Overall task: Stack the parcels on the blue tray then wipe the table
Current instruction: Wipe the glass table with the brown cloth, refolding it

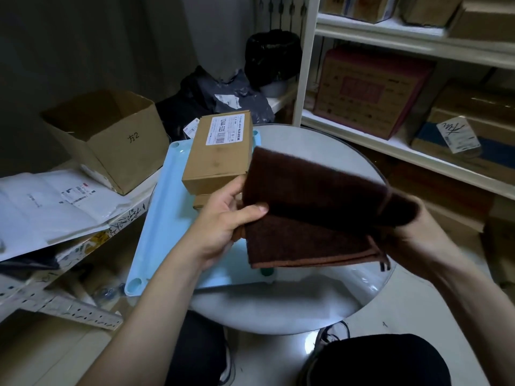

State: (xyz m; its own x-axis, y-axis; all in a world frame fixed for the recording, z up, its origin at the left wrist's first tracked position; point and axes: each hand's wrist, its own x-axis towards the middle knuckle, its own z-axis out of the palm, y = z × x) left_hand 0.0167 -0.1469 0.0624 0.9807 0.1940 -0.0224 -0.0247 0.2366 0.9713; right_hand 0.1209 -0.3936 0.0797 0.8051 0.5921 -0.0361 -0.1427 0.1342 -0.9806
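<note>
I see white shelving [395, 45] filling the right side, loaded with cardboard boxes. Round glass table [320, 299] sits centre, below my view. Blue tray [164, 218] lies on its left part, long edge overhanging the table rim toward the left shelf. Open box [111, 140] stands on that left shelf next to white mailer bags [47, 207]. Dark poly bags [223, 98] are piled behind the tray. Two parcels are stacked on the tray: top parcel [220, 154] has a white label facing up, lower parcel [202, 201] mostly hidden under it and behind my left hand. Brown cloth [312, 215] is held up over the table, folded, top layer lifted away from the lower one. Left hand [223, 221] pinches the cloth's left edge, thumb on top. Right hand [418, 232] grips the right edge, fingers behind the cloth, blurred.
</note>
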